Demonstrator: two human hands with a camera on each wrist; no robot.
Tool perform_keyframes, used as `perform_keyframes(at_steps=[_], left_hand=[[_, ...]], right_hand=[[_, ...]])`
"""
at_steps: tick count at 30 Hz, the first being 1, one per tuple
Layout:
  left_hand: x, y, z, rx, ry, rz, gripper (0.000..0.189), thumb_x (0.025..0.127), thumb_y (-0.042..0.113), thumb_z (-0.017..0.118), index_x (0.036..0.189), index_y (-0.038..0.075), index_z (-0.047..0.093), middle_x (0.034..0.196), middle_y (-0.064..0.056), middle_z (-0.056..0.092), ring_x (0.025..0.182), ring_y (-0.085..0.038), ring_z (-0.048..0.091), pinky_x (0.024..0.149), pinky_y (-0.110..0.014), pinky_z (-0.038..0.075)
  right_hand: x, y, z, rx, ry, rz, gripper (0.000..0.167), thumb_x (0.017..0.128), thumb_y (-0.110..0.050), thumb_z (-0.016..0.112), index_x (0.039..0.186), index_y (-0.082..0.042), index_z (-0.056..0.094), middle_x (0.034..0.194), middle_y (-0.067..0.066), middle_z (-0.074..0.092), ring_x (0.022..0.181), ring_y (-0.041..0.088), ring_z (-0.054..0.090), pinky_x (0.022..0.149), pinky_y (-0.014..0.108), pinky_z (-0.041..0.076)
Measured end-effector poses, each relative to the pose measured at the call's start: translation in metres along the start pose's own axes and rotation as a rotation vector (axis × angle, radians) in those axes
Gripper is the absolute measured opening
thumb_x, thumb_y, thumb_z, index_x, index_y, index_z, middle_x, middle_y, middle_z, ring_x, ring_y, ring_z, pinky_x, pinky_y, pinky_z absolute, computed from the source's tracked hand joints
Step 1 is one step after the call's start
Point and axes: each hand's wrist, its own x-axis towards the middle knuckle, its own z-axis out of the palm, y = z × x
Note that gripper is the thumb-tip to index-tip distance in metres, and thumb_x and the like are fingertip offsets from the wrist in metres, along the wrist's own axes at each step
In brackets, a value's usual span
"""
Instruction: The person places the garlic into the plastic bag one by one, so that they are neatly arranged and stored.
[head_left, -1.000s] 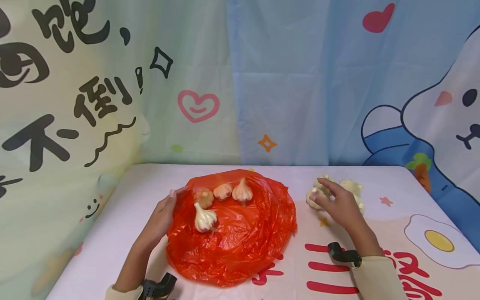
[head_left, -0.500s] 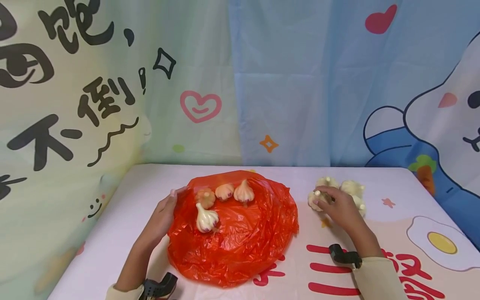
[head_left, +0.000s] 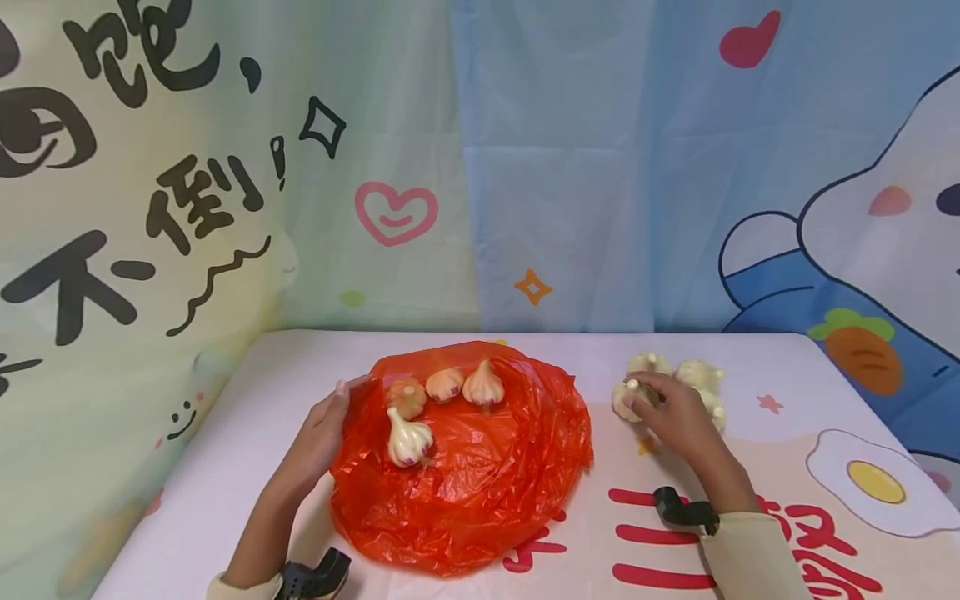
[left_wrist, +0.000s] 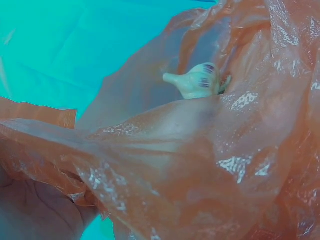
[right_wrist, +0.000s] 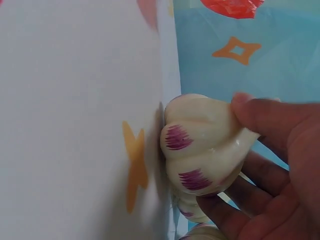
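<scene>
A red plastic bag (head_left: 457, 500) lies spread on the table, with several garlic bulbs on its left and back part, among them a glossy white bulb (head_left: 409, 440). My left hand (head_left: 322, 429) holds the bag's left edge; in the left wrist view the film hides its fingers and part of the palm. To the right of the bag, my right hand (head_left: 678, 417) pinches a white garlic bulb (right_wrist: 200, 145) between thumb and fingers. Purple streaks mark that bulb, which appears to rest on the table.
More pale garlic bulbs (head_left: 701, 379) sit close behind and beside the right hand. A printed cloth covers the table (head_left: 757, 358). Behind its far edge hangs a patterned curtain (head_left: 562, 208).
My right hand has lowered its thumb and fingers onto the nearest white garlic bulb and now pinches it. The left hand and the bag stay where they were.
</scene>
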Motion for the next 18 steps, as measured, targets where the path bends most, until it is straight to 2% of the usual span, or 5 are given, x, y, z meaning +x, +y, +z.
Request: perform_keyframes(at_steps=[4,6,12,18], left_hand=[[0.0,-0.001,-0.001,0.004,0.004,-0.005,0.061,0.104,0.051,0.026,0.148,0.011,0.039,0.147,-0.012,0.043,0.13,-0.034,0.045,0.098,-0.043,0.046],[0.001,-0.002,-0.001,0.008,0.004,-0.002,0.061,0.104,0.05,0.026,0.148,0.01,0.039,0.147,-0.013,0.043,0.13,-0.034,0.046,0.098,-0.043,0.046],[0.002,-0.001,-0.001,-0.009,-0.016,0.008,0.059,0.105,0.047,0.027,0.148,0.008,0.038,0.147,-0.016,0.043,0.131,-0.037,0.044,0.097,-0.045,0.046],[0.002,0.0,-0.001,-0.019,-0.007,-0.021,0.06,0.104,0.05,0.028,0.148,0.011,0.038,0.148,-0.014,0.042,0.132,-0.035,0.043,0.097,-0.044,0.046]], right_hand=[[-0.002,-0.004,-0.002,0.003,-0.002,-0.001,0.048,0.097,-0.027,0.062,0.137,-0.002,0.052,0.132,0.025,0.052,0.115,0.043,0.051,0.091,0.054,0.049],[-0.003,-0.006,-0.003,0.02,0.005,-0.03,0.047,0.098,-0.028,0.06,0.136,-0.001,0.053,0.132,0.026,0.053,0.115,0.044,0.053,0.09,0.052,0.051],[-0.006,-0.019,-0.003,0.095,0.044,-0.132,0.041,0.099,-0.033,0.057,0.131,-0.006,0.06,0.131,0.017,0.057,0.114,0.039,0.057,0.086,0.048,0.053],[-0.007,-0.04,-0.005,0.173,0.053,-0.163,0.045,0.098,-0.041,0.057,0.13,-0.01,0.061,0.129,0.011,0.061,0.116,0.032,0.057,0.087,0.045,0.052]])
